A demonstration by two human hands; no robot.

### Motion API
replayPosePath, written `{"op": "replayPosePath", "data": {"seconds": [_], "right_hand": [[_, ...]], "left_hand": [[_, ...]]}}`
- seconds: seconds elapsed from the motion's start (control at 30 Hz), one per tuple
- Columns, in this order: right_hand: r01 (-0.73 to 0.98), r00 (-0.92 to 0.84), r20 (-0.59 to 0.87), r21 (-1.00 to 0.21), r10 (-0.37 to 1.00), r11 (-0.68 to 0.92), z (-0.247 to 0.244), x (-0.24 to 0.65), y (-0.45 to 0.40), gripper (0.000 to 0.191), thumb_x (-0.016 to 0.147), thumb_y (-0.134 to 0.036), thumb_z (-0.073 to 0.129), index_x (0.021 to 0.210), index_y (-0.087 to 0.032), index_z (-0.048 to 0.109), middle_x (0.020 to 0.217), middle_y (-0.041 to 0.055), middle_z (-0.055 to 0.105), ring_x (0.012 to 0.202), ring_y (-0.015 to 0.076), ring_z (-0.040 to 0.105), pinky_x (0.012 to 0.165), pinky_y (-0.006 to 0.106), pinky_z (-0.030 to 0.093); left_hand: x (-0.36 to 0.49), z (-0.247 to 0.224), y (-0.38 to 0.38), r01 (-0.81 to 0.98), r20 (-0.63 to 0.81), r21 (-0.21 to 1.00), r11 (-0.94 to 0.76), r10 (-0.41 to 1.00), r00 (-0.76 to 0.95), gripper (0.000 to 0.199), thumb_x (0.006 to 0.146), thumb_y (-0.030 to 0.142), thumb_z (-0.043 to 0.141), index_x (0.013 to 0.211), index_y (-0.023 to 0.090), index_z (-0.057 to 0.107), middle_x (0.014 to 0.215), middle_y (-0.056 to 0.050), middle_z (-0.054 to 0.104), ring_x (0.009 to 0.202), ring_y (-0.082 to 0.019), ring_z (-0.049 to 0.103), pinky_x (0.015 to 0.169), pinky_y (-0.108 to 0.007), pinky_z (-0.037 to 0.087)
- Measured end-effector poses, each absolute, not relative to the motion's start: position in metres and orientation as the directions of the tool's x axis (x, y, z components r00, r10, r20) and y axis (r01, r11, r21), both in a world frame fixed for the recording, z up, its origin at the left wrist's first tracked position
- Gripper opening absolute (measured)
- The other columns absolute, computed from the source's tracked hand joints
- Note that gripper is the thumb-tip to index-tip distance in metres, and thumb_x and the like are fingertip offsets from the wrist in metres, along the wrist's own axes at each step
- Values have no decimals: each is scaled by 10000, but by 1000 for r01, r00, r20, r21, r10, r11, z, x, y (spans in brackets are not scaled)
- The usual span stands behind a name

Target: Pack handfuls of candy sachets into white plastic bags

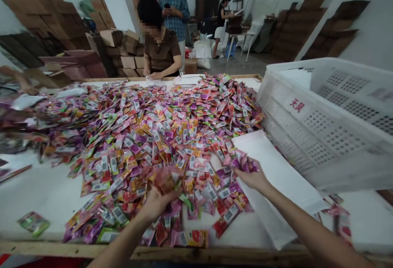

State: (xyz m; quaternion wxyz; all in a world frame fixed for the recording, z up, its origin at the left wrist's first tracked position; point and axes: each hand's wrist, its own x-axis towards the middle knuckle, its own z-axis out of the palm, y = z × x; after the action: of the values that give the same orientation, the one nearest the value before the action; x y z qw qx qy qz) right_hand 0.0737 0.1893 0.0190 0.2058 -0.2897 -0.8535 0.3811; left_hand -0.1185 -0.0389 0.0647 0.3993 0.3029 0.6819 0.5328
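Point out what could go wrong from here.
Packets bunched in the left hand might slip out. The right forearm crosses over the white bag and could drag it. The red-and-yellow packet beside the table's wooden front edge may get knocked off.

Room above the packets [158,139] — white crate [325,130] blocks right, apparently touching them

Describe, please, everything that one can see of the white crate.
The white crate looks like plastic: rectangular, its walls pierced by blocks of small holes. Red characters mark the wall facing the camera. It stands, opening upward, at the right of the table, cut off by the picture's edge. Packets crowd its left corner, seemingly touching it.
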Motion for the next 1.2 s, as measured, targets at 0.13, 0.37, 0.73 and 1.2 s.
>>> {"op": "replayPosePath", "data": {"seconds": [0.13,0.37,0.73,1.2], "right_hand": [[169,-863,222,-719,453,675,26,54,218,83,582,-181,527,655,-204,497,572,-27,520,512,127,484,494,226,382],[235,-569,448,-715,690,658,63,2,311,205,596,-298,631,541,-201,459,481,-52,465,463,108,428,476,230,356],[575,-383,255,-687,888,445,53,-121,348,322,563,-302,666,845,-181,567,790,54,635,761,229,591,707,349,468],[565,-540,-190,-804,820,185,42,-68,332,208,400,-164,687,519,-180,516,492,-44,521,534,134,511,517,232,404]], "left_hand": [[-136,70,-20,-140,-292,954,266,711,-639,433,481,446,742,769,167,580,701,-12,634,665,-178,596,643,-303,500],[-195,110,47,-116,-169,986,123,704,-690,358,513,407,747,731,169,594,650,2,616,671,-163,597,628,-262,492],[-147,70,104,287,18,958,15,994,-110,258,531,128,642,763,184,544,687,17,599,648,-129,572,630,-229,473],[-296,89,176,885,222,91,457,857,-465,293,649,124,486,929,176,556,824,-80,664,805,-245,620,662,-286,436]]}}
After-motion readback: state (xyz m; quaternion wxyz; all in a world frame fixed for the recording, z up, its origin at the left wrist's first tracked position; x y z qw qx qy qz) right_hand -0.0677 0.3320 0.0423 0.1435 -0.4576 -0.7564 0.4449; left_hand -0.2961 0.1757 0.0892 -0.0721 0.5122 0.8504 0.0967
